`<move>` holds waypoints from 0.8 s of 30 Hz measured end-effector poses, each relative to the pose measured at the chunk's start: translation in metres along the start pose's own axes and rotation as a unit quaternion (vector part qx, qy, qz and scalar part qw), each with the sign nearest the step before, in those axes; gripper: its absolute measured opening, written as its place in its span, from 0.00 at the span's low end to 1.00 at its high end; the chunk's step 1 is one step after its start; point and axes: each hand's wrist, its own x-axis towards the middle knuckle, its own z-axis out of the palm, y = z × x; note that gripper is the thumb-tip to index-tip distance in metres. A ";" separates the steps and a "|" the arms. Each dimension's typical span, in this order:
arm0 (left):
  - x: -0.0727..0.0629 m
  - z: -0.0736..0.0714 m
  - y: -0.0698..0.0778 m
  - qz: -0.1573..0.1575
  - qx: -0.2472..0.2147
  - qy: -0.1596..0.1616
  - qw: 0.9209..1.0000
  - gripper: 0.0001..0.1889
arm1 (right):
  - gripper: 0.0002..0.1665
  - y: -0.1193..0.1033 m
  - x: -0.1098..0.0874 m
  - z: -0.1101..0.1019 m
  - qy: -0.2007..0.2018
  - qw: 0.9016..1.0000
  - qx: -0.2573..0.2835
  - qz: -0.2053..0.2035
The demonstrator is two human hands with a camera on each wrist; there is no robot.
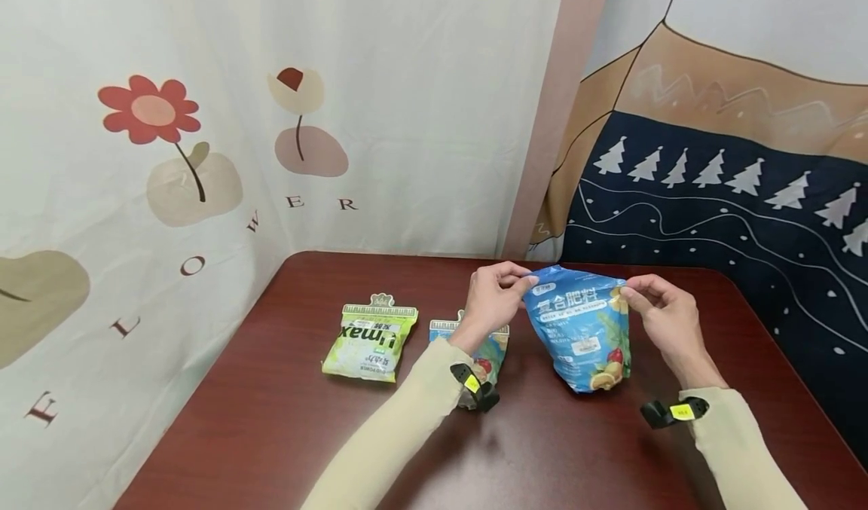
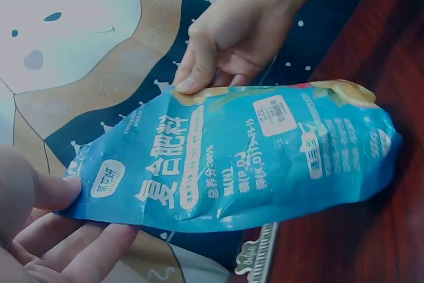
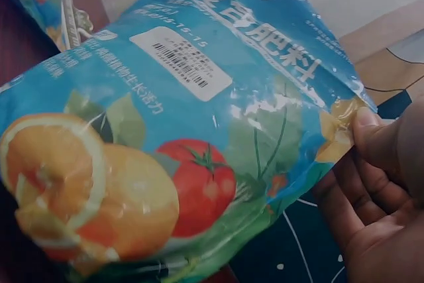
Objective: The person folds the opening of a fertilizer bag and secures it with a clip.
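Note:
Between my two hands hangs a blue fertilizer bag (image 1: 576, 337) printed with fruit, a tomato and white lettering. My left hand (image 1: 493, 299) pinches its top left corner. At the top right corner, the thumb and fingers of my right hand (image 1: 667, 325) pinch the edge. In the left wrist view the bag (image 2: 265, 157) looks plump toward its bottom and flat near the top. Its printed front fills much of the right wrist view, where a white barcode label (image 3: 181, 63) shows.
A green bag (image 1: 369, 344) with an ornate ruler-like clip (image 1: 380, 310) across its top lies at the left of the dark red table (image 1: 271, 435). Another blue bag (image 1: 491, 355) with a similar clip lies partly behind my left forearm. Printed curtains (image 1: 407, 118) stand behind the table.

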 end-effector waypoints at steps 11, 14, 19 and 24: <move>0.002 0.001 0.006 0.075 0.021 0.019 0.997 0.06 | 0.09 0.011 -0.010 0.005 0.008 0.990 0.134 -0.039; 0.001 0.002 0.005 0.096 0.018 0.009 0.995 0.06 | 0.07 0.015 -0.011 0.004 0.000 0.977 0.204 -0.057; -0.003 0.004 0.002 0.138 0.007 -0.012 0.990 0.08 | 0.05 0.025 -0.009 -0.008 -0.049 0.961 0.242 -0.121; -0.008 0.006 0.002 0.138 -0.006 -0.023 0.990 0.09 | 0.06 0.029 -0.006 -0.018 -0.086 0.960 0.218 -0.155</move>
